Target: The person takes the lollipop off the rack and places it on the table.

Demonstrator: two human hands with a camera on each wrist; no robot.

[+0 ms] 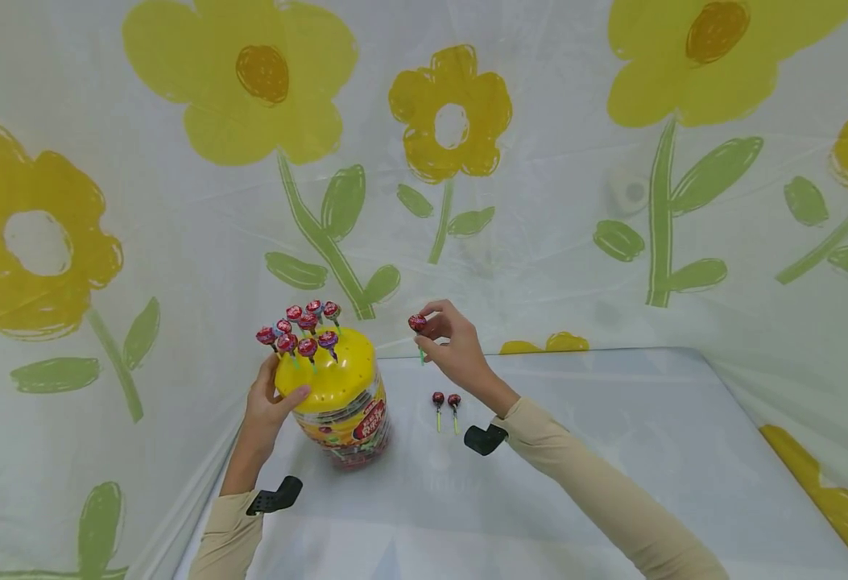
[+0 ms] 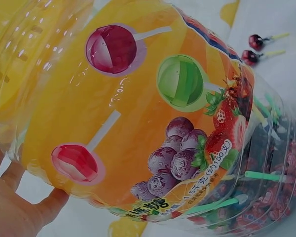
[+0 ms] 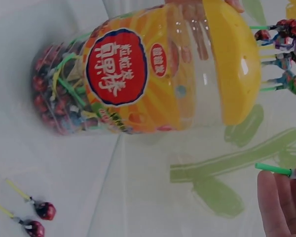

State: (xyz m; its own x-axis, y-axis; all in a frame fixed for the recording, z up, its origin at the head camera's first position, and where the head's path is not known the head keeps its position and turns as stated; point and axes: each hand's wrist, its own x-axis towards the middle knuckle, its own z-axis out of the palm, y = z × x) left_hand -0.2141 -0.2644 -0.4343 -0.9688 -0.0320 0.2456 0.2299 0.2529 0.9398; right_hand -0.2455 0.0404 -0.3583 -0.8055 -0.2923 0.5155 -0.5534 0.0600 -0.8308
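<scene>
A clear plastic candy jar (image 1: 366, 427) with a yellow lid (image 1: 347, 362) stands on the table, several lollipops (image 1: 308, 348) upright in the lid's holes. My left hand (image 1: 266, 407) holds the jar at the lid's left side, thumb over the rim and the other fingers partly hidden behind. To the right of the lid, my right hand (image 1: 456, 342) pinches a lollipop (image 1: 417, 323) in a dark red wrapper, raised above the table. Its green stick (image 3: 272, 169) points away from the fingers in the right wrist view. More wrapped lollipops (image 2: 266, 215) fill the jar's lower part.
Two red lollipops with yellow sticks, one of them on the left (image 1: 438, 399), lie side by side on the white-covered table (image 1: 583, 451) right of the jar. A white curtain with yellow flowers (image 1: 452, 113) hangs behind and around the table.
</scene>
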